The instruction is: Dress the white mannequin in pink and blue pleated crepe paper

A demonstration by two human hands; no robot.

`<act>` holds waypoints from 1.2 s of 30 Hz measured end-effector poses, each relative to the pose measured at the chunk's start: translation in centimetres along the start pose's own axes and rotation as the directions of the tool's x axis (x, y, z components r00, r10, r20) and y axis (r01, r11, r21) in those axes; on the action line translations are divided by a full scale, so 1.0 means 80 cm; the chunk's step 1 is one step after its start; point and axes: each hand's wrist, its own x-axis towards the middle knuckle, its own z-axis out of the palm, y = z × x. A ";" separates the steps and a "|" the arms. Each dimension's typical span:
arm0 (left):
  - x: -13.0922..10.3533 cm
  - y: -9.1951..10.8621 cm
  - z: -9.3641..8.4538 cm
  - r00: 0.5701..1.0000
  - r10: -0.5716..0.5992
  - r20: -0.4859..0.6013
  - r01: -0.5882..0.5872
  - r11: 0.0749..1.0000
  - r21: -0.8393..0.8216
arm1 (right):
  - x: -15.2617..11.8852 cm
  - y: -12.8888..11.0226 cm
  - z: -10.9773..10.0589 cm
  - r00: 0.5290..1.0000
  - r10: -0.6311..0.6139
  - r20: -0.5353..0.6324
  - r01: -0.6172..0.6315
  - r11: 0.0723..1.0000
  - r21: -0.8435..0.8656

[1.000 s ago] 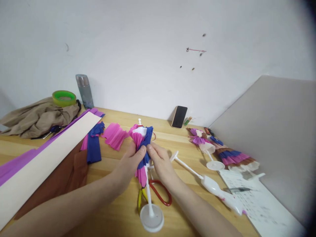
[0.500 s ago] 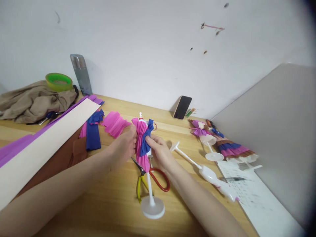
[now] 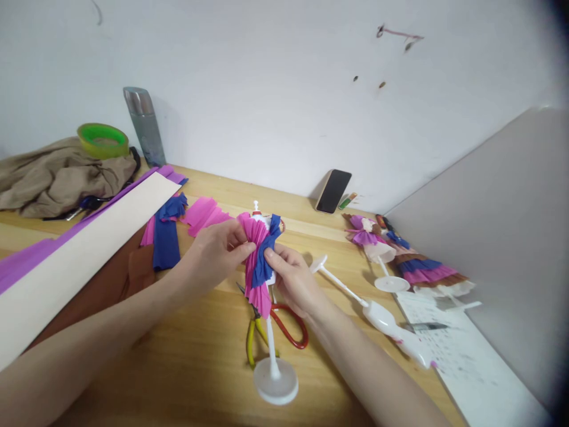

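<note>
A small white dress form (image 3: 271, 278) on a stand with a round base (image 3: 275, 382) is wrapped in pleated pink crepe paper (image 3: 251, 261), crossed by a blue crepe paper strip (image 3: 265, 252). My left hand (image 3: 219, 248) is closed at the left side, thumb and fingers pinching the pleated pink paper. From the right, my right hand (image 3: 292, 274) grips the form, its thumb pressing the blue strip and its other fingers partly hidden behind. Below and behind the form lie red-handled scissors (image 3: 290, 326) and yellow-handled pliers (image 3: 251, 341).
Crepe strips and a long cream strip (image 3: 95, 252) lie left, by a cloth (image 3: 66, 178), tape roll (image 3: 103, 141) and bottle (image 3: 149, 130). A phone (image 3: 333, 191) leans on the wall. Right are another white form (image 3: 391, 326), paper-dressed forms (image 3: 429, 267) and a written sheet (image 3: 471, 362).
My left hand has turned, bringing its thumb to the front of the pink pleats. The right hand keeps its hold on the blue strip. The view has shifted slightly.
</note>
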 end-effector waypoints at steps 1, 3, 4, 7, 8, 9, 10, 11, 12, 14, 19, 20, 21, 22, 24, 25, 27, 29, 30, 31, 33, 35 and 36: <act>0.000 0.001 0.001 1.000 0.000 -0.004 0.000 0.999 0.050 | -0.001 0.000 0.000 1.000 -0.004 -0.003 0.004 1.000 -0.014; -0.001 0.003 0.002 1.000 0.001 -0.005 0.000 0.991 0.137 | -0.002 0.001 0.000 1.000 -0.011 -0.009 0.010 0.999 -0.038; -0.002 0.004 0.003 1.000 0.002 -0.003 -0.002 0.988 0.154 | -0.002 0.002 0.000 1.000 -0.016 -0.011 0.015 0.999 -0.048; -0.003 0.005 0.004 1.000 -0.013 0.018 0.010 0.988 0.153 | -0.003 0.002 0.000 1.000 -0.028 -0.014 0.027 0.997 -0.066; -0.004 0.006 0.004 0.999 -0.022 0.026 0.018 0.988 0.151 | -0.003 0.003 0.000 0.999 -0.031 -0.013 0.030 0.997 -0.068; -0.004 0.007 0.004 0.999 -0.032 0.034 0.027 0.988 0.155 | -0.003 0.003 0.000 0.999 -0.036 -0.010 0.035 0.997 -0.071; -0.005 0.008 0.005 0.999 -0.037 0.038 0.031 0.986 0.161 | -0.003 0.003 0.000 0.999 -0.041 -0.006 0.040 0.996 -0.075; -0.006 0.010 0.005 0.999 -0.037 0.037 0.030 0.985 0.169 | -0.003 0.003 0.000 0.999 -0.049 -0.001 0.049 0.995 -0.084; -0.007 0.011 0.005 0.999 -0.033 0.034 0.027 0.984 0.177 | -0.003 0.003 0.000 0.998 -0.061 0.003 0.061 0.993 -0.097; -0.008 0.013 0.005 1.000 -0.013 0.017 0.009 0.980 0.197 | -0.004 0.005 0.000 0.996 -0.090 0.010 0.090 0.988 -0.126; -0.006 0.012 0.005 1.000 0.024 0.003 -0.024 0.971 0.236 | -0.004 0.010 -0.001 0.995 -0.089 0.040 0.093 0.987 -0.132; -0.006 0.012 0.005 1.000 0.018 0.007 -0.019 0.971 0.237 | -0.004 0.010 -0.001 0.995 -0.083 0.045 0.088 0.988 -0.127; -0.006 0.012 0.005 1.000 0.011 0.010 -0.013 0.972 0.237 | -0.003 0.011 0.000 0.995 -0.082 0.049 0.088 0.989 -0.121; -0.006 0.011 0.005 1.000 0.005 0.013 -0.008 0.972 0.234 | -0.003 0.011 0.000 0.995 -0.083 0.053 0.089 0.989 -0.115; -0.006 0.010 0.005 1.000 -0.001 0.018 -0.003 0.974 0.226 | -0.003 0.011 0.001 0.994 -0.087 0.058 0.093 0.990 -0.102; -0.006 0.009 0.005 1.000 -0.001 0.019 -0.003 0.976 0.216 | -0.003 0.010 0.001 0.994 -0.089 0.060 0.095 0.991 -0.098; -0.006 0.008 0.006 1.000 -0.006 0.018 0.002 0.983 0.184 | -0.003 0.009 0.002 0.994 -0.093 0.057 0.099 0.990 -0.097; -0.006 0.007 0.007 1.000 -0.027 0.014 0.025 0.992 0.128 | -0.003 0.008 0.003 0.994 -0.097 0.047 0.102 0.989 -0.103; -0.005 0.008 0.007 0.999 -0.049 0.014 0.047 0.995 0.088 | -0.003 0.007 0.003 0.994 -0.098 0.043 0.102 0.989 -0.106; -0.005 0.009 0.008 0.997 -0.078 0.017 0.078 0.996 0.043 | -0.003 0.007 0.003 0.994 -0.098 0.041 0.102 0.989 -0.106; -0.004 0.011 0.008 0.989 -0.141 0.034 0.143 0.988 -0.051 | -0.003 0.007 0.003 0.995 -0.097 0.040 0.100 0.989 -0.105; -0.003 0.011 0.009 0.983 -0.175 0.056 0.181 0.977 -0.113 | -0.002 0.008 0.002 0.994 -0.099 0.036 0.102 0.990 -0.102; -0.003 0.011 0.009 0.983 -0.172 0.059 0.178 0.977 -0.121 | -0.002 0.008 0.001 0.994 -0.099 0.035 0.102 0.990 -0.101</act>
